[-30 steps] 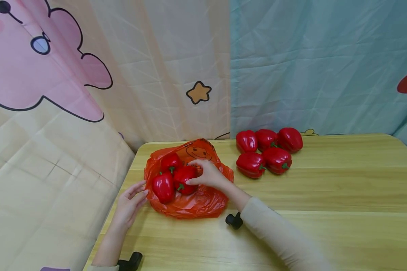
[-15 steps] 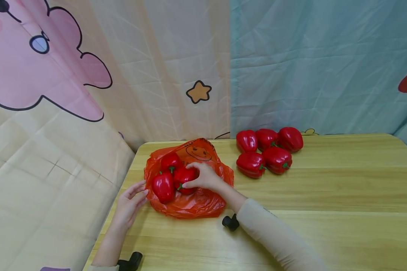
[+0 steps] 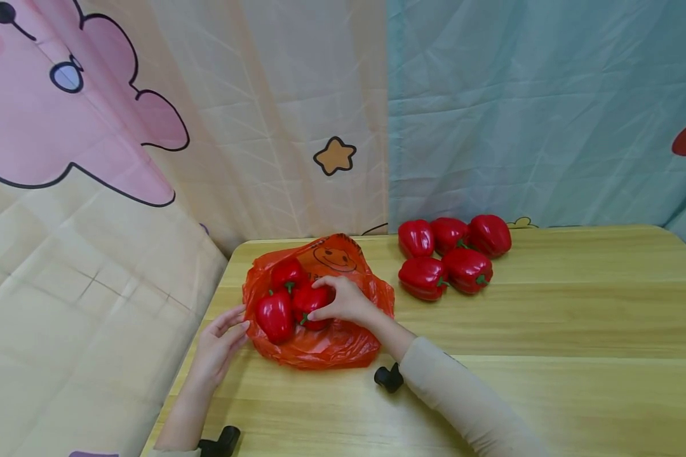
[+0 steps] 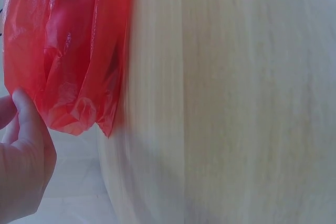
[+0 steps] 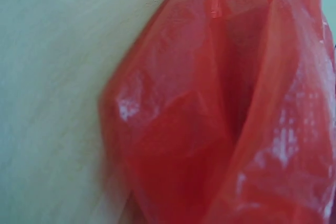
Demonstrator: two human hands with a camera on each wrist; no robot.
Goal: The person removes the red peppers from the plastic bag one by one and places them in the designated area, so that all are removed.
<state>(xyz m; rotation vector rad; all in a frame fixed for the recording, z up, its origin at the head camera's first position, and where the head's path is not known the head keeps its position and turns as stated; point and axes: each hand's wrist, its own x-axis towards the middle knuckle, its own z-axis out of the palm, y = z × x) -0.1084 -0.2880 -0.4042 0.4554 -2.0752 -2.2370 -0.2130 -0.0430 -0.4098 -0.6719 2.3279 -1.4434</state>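
An orange-red plastic bag (image 3: 343, 343) with a printed smiling face lies spread with its mouth open on the left of the table. Three glossy red bell peppers with green stems sit in it: one at the back (image 3: 286, 271), one at the front left (image 3: 273, 319), one at the right (image 3: 309, 296). My right hand (image 3: 345, 301) grips the right pepper, thumb near its stem and fingers over its far side. At the bag's left edge, my left hand (image 3: 214, 346) pinches the rim between thumb and fingers. The right wrist view shows only folds of the bag (image 5: 210, 129) and pale tabletop.
Several more red bell peppers (image 3: 423, 277) lie grouped at the back, right of the bag. The wooden table (image 3: 577, 304) meets a printed curtain (image 3: 520, 114) behind and pale cloth (image 3: 91, 317) on the left. Black wrist mounts (image 3: 387, 378) show near both forearms.
My right hand has shifted slightly left and down on the right pepper over the past second. The left hand, the bag and the other peppers stay as they were.
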